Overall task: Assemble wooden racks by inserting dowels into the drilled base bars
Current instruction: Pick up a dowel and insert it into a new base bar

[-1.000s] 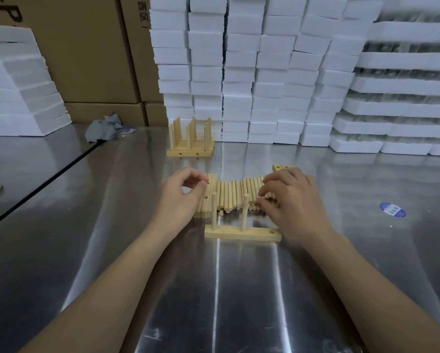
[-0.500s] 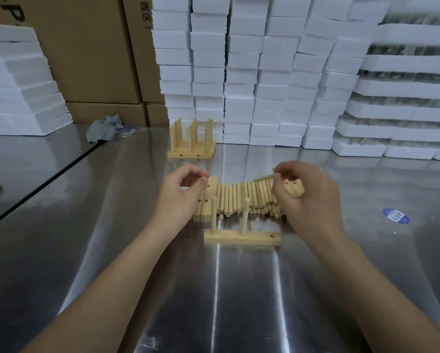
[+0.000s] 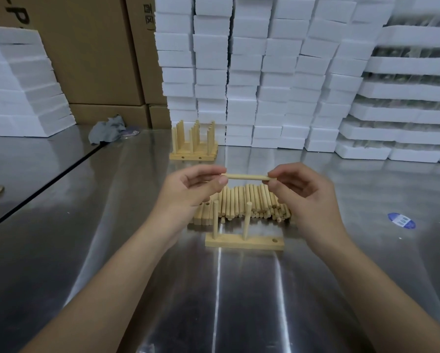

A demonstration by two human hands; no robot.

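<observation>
Dowel (image 3: pixel 247 177) hangs level above the base bar (image 3: pixel 244 243); I see my left hand (image 3: pixel 188 191) pinching one end, my right hand (image 3: pixel 309 200) the other, fingers (image 3: pixel 282 173) clamped on it. Two pegs (image 3: pixel 215 220) stand upright in the base bar, loose dowels (image 3: pixel 254 200) heaped just behind it.

Two upright dowels (image 3: pixel 215 220) in one base bar (image 3: pixel 244 243), one free hole (image 3: pixel 274 240), one dowel (image 3: pixel 247 177) aloft, one rag (image 3: pixel 106 132), one sticker (image 3: pixel 401 220).
</observation>
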